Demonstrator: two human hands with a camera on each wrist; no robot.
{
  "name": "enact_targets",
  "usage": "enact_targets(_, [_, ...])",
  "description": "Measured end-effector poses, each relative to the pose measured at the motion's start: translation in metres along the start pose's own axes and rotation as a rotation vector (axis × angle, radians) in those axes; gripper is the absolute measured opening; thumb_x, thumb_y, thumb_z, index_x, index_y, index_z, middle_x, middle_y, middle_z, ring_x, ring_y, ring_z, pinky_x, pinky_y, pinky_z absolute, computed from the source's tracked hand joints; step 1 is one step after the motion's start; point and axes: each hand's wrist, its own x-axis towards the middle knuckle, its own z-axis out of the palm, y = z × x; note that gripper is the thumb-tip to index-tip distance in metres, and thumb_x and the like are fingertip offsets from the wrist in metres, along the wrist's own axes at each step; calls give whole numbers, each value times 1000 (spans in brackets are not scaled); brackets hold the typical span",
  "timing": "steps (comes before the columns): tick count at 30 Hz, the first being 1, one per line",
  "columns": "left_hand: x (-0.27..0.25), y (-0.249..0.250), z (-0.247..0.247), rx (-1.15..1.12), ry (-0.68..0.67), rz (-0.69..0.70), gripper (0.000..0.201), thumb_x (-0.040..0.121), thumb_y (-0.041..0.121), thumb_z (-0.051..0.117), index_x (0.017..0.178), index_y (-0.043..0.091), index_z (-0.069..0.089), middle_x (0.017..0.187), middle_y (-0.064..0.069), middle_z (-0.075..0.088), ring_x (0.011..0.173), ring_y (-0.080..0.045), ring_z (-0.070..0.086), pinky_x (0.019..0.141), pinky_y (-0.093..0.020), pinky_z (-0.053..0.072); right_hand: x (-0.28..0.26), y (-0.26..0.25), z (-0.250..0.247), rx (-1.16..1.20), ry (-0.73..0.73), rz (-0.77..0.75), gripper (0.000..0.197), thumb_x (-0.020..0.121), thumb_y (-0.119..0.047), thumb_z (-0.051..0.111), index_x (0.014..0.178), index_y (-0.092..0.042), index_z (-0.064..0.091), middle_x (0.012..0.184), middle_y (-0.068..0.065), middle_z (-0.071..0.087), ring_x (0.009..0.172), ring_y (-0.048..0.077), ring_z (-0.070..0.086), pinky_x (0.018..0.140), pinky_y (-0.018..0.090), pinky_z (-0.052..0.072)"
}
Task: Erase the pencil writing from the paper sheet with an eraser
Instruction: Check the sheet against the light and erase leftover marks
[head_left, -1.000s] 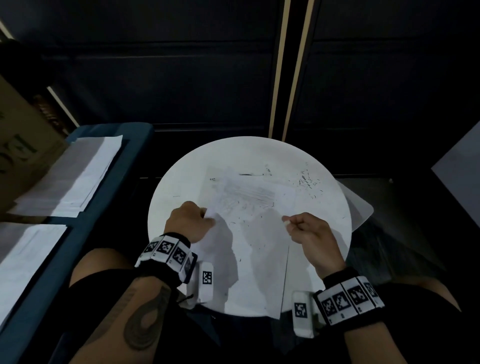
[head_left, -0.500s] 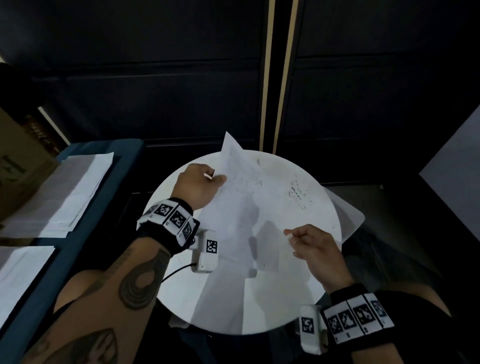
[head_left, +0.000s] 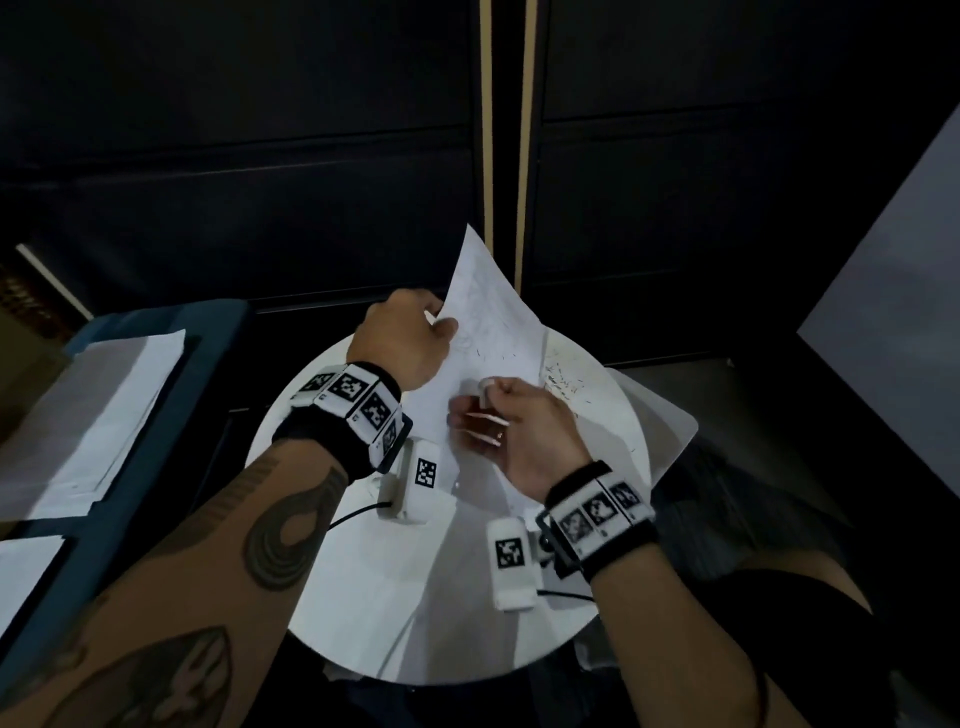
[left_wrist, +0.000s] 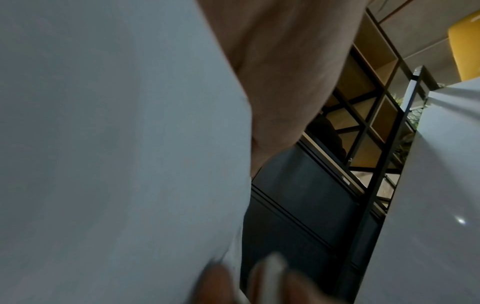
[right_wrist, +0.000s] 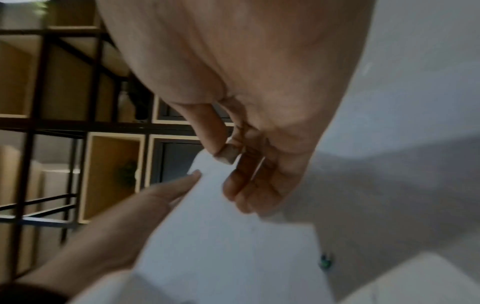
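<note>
While left hand (head_left: 402, 338) pinched lifted paper sheet (head_left: 488, 322) | right hand (head_left: 519, 421) gripped eraser (head_left: 485, 392) | eraser crumbs (head_left: 563, 376) lay on round table (head_left: 363, 597) | paper stacks (head_left: 93, 415) sat left.

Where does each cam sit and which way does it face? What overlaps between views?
Head: on the head, looking forward and down at the round white table; both forearms show; left hand lifts the white paper sheet.
Left wrist: under the left hand, looking along it; blurred paper, fingers and dark panels beyond.
Right wrist: under the right hand, looking along the fingers pinching the small whitish eraser.
Shared: the paper shows in all three; the eraser in head and right wrist.
</note>
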Motion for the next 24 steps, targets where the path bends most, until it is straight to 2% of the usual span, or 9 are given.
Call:
enact_targets(4, [1, -4, -9, -54, 44, 26, 25, 100, 33, 66, 81, 25, 53, 66, 6, 59, 67, -15, 57, 70, -31, 46, 27, 10, -20, -3, 317, -43, 20, 91, 11, 51, 83, -4, 63, 91, 24, 65, 83, 33, 62, 72, 39, 50])
enact_targets(6, [-1, -6, -14, -91, 33, 45, 27, 101, 31, 67, 77, 27, 55, 62, 7, 57, 63, -11, 56, 65, -28, 42, 31, 6, -29, 123, 393, -69, 15, 94, 8, 51, 91, -1, 63, 91, 23, 68, 79, 32, 64, 74, 40, 54])
enact_targets(8, [-4, -6, -14, -141, -5, 58, 23, 101, 30, 67, 80, 26, 60, 59, 7, 57, 58, -9, 55, 62, -27, 41, 28, 1, -23, 282, 259, -90, 11, 98, 3, 51, 97, -2, 61, 93, 20, 72, 79, 31, 70, 76, 38, 59])
enact_targets(10, [-6, -5, -11, -161, -42, 68, 24, 101, 29, 67, 78, 28, 60, 54, 9, 56, 49, -3, 51, 58, -26, 39, 24, -5, -2, 369, 83, -72, 14, 100, -2, 51, 88, -7, 58, 96, 18, 72, 84, 31, 71, 79, 39, 58])
enact_targets(13, [-8, -4, -11, -173, -57, 69, 28, 102, 29, 67, 75, 30, 57, 47, 11, 53, 42, 0, 48, 56, -26, 37, 34, -2, 15, 268, 166, -10, 11, 100, -4, 53, 93, -4, 61, 102, 17, 76, 90, 31, 70, 84, 41, 58])
enact_targets(16, [-8, -8, -17, -166, -53, 61, 30, 102, 29, 66, 74, 30, 57, 44, 13, 52, 42, -1, 48, 56, -27, 37, 45, -4, -3, 143, 444, -56, 14, 98, 4, 51, 95, 2, 64, 98, 15, 76, 85, 26, 65, 84, 38, 52])
enact_targets(20, [-6, -13, -19, -128, -57, 45, 30, 102, 31, 65, 74, 28, 57, 51, 10, 56, 50, -2, 53, 58, -27, 37, 40, -11, -2, 306, 264, -106, 11, 99, 1, 48, 102, -5, 57, 105, 20, 76, 92, 33, 70, 88, 43, 57])
enact_targets(22, [-5, -12, -19, -74, -69, 34, 32, 103, 36, 63, 74, 24, 56, 62, 5, 59, 63, -12, 57, 60, -29, 38, 41, -2, 9, 222, 199, -37, 10, 99, 0, 48, 99, -6, 56, 102, 20, 75, 91, 35, 71, 86, 46, 56])
enact_targets(24, [-4, -12, -20, -22, -55, 17, 36, 104, 40, 58, 74, 21, 52, 69, -1, 59, 77, -25, 59, 67, -34, 44, 44, 7, 11, 78, 268, 8, 14, 96, 5, 51, 87, -2, 60, 94, 20, 73, 85, 33, 68, 82, 44, 53])
